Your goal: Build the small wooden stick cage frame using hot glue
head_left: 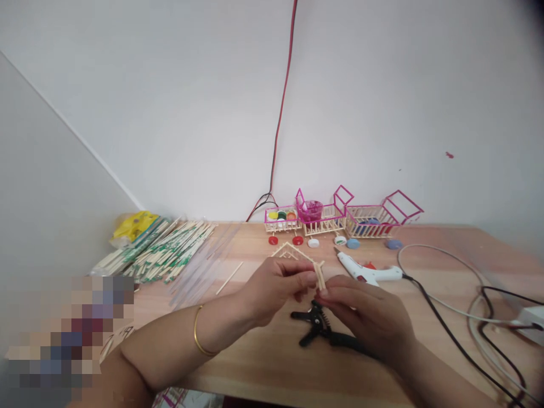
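My left hand (pixel 276 286) is closed in a pinch on a small frame of thin wooden sticks (pixel 293 253), held just above the table. My right hand (pixel 365 314) meets it from the right, its fingertips pinched on the short stick ends (pixel 319 276) at the frame's right side. Black pliers (pixel 317 326) lie on the wooden table (pixel 263 351) directly beneath both hands, partly hidden by my right hand. A gold bangle sits on my left wrist.
A white glue gun (pixel 368 273) lies right of the hands, its black cord trailing right among other cables (pixel 480 317). Pink-and-wood stick carts (pixel 340 218) with bottle-cap wheels stand at the wall. Chopstick packs (pixel 165 252) and clear straws (pixel 204 269) lie at left.
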The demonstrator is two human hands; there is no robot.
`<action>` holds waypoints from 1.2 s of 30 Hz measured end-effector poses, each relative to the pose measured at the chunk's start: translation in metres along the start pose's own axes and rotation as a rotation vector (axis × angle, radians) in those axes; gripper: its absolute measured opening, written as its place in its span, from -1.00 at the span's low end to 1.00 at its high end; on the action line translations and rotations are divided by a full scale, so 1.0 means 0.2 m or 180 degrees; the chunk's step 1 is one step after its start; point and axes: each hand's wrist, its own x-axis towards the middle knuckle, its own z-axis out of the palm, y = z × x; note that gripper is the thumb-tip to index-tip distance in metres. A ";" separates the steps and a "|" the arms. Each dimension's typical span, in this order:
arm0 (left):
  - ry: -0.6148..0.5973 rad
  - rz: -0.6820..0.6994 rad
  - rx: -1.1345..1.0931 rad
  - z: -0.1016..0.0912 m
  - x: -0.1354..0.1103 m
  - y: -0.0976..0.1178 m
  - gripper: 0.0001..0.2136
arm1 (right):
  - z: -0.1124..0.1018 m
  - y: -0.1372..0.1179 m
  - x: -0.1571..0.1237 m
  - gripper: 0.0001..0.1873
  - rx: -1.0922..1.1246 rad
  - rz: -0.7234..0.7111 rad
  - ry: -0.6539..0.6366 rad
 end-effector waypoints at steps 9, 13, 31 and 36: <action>0.0044 -0.0318 -0.0792 0.05 -0.02 -0.04 -0.71 | 0.02 -0.01 0.02 -0.68 0.0082 -0.0311 -0.0180; 0.0203 -0.0304 -0.0943 0.07 -0.03 -0.05 -0.71 | 0.03 -0.02 0.01 -0.67 0.0144 -0.0187 -0.0242; 0.0234 -0.0416 -0.1069 0.05 -0.01 -0.05 -0.70 | 0.04 0.04 -0.02 -0.88 -0.0136 0.0336 -0.0366; 0.0230 -0.0401 -0.1043 0.06 -0.01 -0.06 -0.69 | 0.04 0.04 -0.01 -0.80 -0.0032 0.0097 -0.0242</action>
